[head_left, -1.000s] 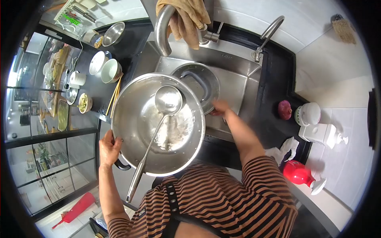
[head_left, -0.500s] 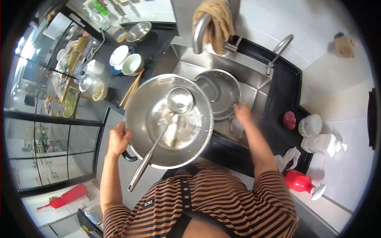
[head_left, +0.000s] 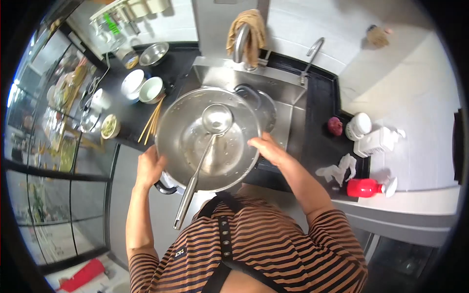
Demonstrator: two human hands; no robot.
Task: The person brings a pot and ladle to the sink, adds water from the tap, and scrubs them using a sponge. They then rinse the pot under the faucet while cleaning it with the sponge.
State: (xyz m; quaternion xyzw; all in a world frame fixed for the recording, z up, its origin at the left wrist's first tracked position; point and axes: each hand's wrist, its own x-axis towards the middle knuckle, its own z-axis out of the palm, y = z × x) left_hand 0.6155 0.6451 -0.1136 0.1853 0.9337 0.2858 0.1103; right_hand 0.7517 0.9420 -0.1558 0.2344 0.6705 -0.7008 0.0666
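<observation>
A large steel pot (head_left: 171,115) is held up in front of the sink, its open mouth facing me. My left hand (head_left: 150,165) grips its left rim, just above a black handle (head_left: 165,188). On the opposite side, my right hand (head_left: 266,146) closes on the pot's right rim. A steel ladle (head_left: 195,176) lies inside the pot, its bowl near the far side and its handle sticking out over the near rim. Behind the pot, a grey pan (head_left: 269,115) sits in the sink, partly hidden.
The steel sink (head_left: 295,115) has a faucet draped with a tan cloth (head_left: 251,36). Bowls (head_left: 151,90) and chopsticks (head_left: 151,124) sit on the left counter (head_left: 129,110). To the right are a red onion (head_left: 335,126), a white pump bottle (head_left: 373,142) and a red bottle (head_left: 362,188).
My right hand has moved left, from beside the pan in the sink onto the pot's right rim. The pot now covers more of that pan. My left hand keeps its hold.
</observation>
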